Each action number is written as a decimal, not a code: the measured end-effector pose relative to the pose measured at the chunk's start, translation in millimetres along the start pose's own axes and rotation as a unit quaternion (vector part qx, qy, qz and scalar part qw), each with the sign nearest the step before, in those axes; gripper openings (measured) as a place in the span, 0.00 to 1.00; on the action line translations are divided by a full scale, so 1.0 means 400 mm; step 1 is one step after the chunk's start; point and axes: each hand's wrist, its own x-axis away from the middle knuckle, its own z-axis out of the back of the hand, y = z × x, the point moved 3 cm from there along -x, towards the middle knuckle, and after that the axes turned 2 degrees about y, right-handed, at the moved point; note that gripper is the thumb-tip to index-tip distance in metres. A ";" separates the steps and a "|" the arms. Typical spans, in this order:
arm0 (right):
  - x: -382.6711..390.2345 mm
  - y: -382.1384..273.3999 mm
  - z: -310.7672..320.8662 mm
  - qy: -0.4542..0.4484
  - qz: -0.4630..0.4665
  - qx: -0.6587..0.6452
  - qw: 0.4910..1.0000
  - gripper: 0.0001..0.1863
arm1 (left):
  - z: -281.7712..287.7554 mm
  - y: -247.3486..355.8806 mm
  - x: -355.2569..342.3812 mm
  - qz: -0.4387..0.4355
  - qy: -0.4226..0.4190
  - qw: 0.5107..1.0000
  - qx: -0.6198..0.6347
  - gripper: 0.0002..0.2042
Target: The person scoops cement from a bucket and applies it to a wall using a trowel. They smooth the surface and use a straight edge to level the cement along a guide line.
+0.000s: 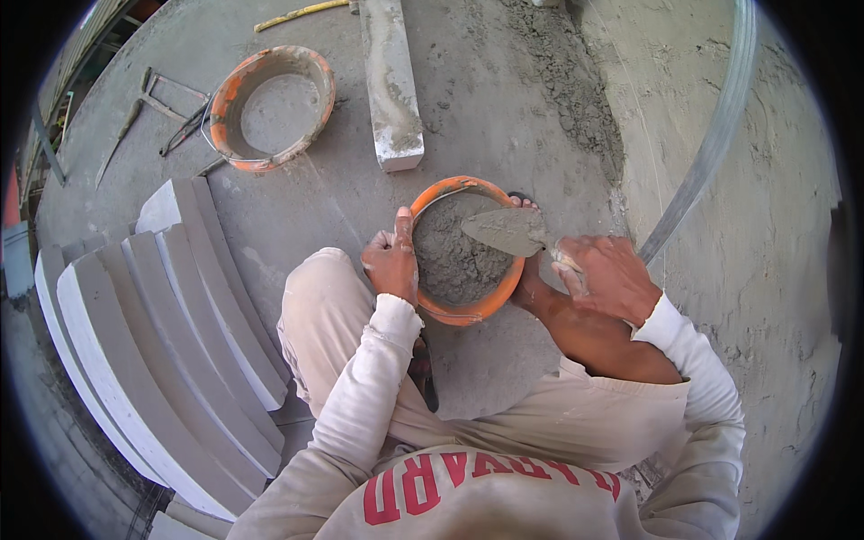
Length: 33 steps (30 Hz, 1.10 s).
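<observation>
An orange bucket (486, 306) stands on the floor in front of me, between my legs. Grey wet mortar (450, 256) fills much of it. My left hand (393, 259) grips the bucket's left rim, thumb up along the edge. In my right hand (607, 277), closed round its handle, is a pointing trowel (508, 231). Its mortar-smeared blade reaches left over the bucket's right rim, above the mortar. Most of the trowel's handle is hidden by my fingers.
Several pale blocks (135, 351) are stacked at my left. A second orange bucket (326, 85) stands far left beside a hand saw (121, 135). A long block (391, 99) lies ahead. On the right, a metal straightedge (702, 162) leans by the plastered surface (765, 225).
</observation>
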 end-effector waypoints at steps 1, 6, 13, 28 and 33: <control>-0.010 0.004 -0.031 0.002 -0.014 0.017 1.000 0.16 | 0.000 -0.002 -0.003 -0.002 0.004 1.000 0.022 0.31; -0.071 -0.027 -0.226 -0.062 0.018 -0.072 0.995 0.14 | -0.036 -0.007 0.018 0.010 0.024 0.997 0.071 0.31; -0.116 -0.035 -0.226 -0.100 0.075 -0.196 0.973 0.12 | -0.025 -0.002 0.022 0.043 0.037 0.990 0.129 0.29; -0.132 0.293 -0.163 0.270 -0.134 -0.432 0.850 0.14 | 0.018 -0.049 -0.091 0.078 -0.049 0.968 0.234 0.15; -0.179 0.467 -0.234 0.511 -0.294 -0.159 0.792 0.14 | 0.019 -0.040 -0.085 0.095 -0.063 0.970 0.213 0.18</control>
